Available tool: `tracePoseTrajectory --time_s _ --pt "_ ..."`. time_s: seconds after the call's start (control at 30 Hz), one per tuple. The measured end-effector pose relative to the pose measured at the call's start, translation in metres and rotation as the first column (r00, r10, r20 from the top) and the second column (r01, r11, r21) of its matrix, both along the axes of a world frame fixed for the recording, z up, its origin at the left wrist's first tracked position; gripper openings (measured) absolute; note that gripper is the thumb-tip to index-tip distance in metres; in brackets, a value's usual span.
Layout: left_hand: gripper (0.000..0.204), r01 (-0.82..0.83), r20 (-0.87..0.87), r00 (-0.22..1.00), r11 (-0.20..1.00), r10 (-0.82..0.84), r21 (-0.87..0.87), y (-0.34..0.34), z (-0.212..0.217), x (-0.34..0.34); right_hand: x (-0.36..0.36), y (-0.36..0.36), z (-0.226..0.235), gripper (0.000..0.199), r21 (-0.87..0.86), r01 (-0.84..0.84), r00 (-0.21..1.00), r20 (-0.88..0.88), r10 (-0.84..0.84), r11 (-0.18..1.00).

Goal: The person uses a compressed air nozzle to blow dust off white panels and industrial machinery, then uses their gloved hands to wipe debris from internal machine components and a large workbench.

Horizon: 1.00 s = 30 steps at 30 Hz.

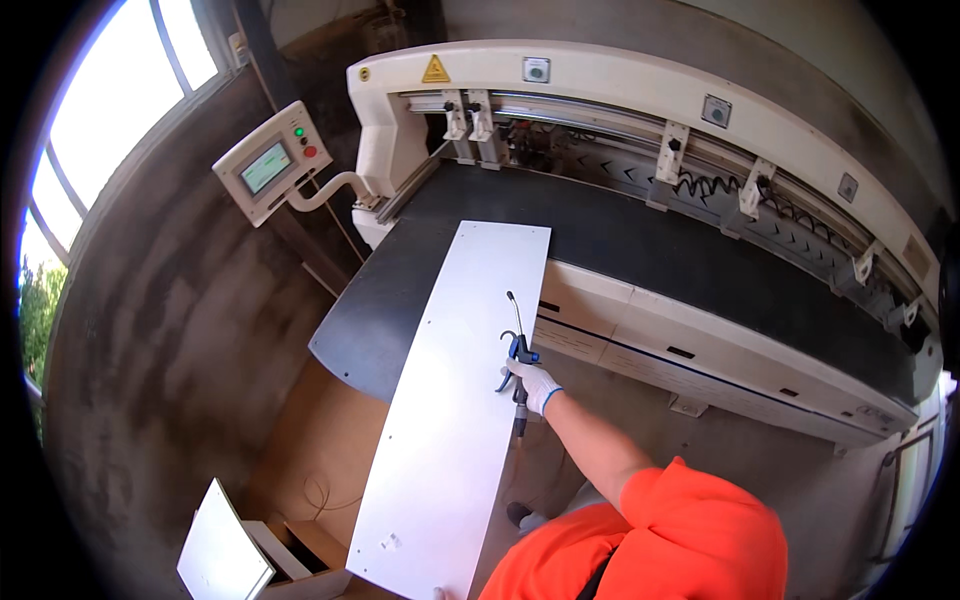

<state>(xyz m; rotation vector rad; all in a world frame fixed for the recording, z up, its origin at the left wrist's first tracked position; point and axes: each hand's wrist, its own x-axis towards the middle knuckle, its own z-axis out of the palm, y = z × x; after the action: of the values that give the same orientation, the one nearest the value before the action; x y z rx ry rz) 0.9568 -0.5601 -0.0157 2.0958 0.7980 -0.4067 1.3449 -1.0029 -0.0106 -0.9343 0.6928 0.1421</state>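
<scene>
A long white panel (465, 340) with small holes along its edges lies with its far end on the dark machine table (375, 310) and its near end jutting toward me. My right hand (535, 385), in a white glove with a blue cuff, is closed around an air blow gun (521, 350) with a black and blue body. The gun's thin nozzle points away from me over the panel's right edge, and a hose trails below it. At the bottom rim, only a fingertip of my left hand (440, 593) shows, gripping the panel's near edge; the rest is out of sight.
Behind the table stands a long white machine frame (620, 75) with clamps and coiled hoses. A control screen (266, 168) on an arm is at the left, beside a brown wall. An open cardboard box (310, 580) with white boards (225, 550) sits at lower left.
</scene>
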Motion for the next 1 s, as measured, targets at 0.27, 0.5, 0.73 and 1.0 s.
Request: tracePoseTrajectory --time_s 0.27,0.5,0.73,1.0 --pt "0.037 -0.239 0.411 0.868 0.959 0.281 -0.151 0.031 0.105 0.057 -0.06 -0.011 0.049 0.032 -0.056 0.175 0.984 -0.022 -0.177 0.983" --pt "0.015 0.216 0.412 0.91 0.907 -0.052 -0.362 -0.064 0.094 0.274 -0.193 -0.185 0.047 0.023 -0.08 0.772 0.632 0.004 -0.775 0.63" --pt "0.033 0.603 0.251 0.795 0.674 -0.552 -0.428 -0.415 0.094 0.358 -0.344 -0.4 0.018 0.03 0.13 0.955 0.268 0.006 -0.964 0.266" --pt "0.032 0.602 0.206 0.757 0.538 -0.62 -0.59 -0.659 0.094 0.356 -0.259 -0.411 0.08 0.025 0.133 0.862 0.498 -0.033 -0.867 0.49"
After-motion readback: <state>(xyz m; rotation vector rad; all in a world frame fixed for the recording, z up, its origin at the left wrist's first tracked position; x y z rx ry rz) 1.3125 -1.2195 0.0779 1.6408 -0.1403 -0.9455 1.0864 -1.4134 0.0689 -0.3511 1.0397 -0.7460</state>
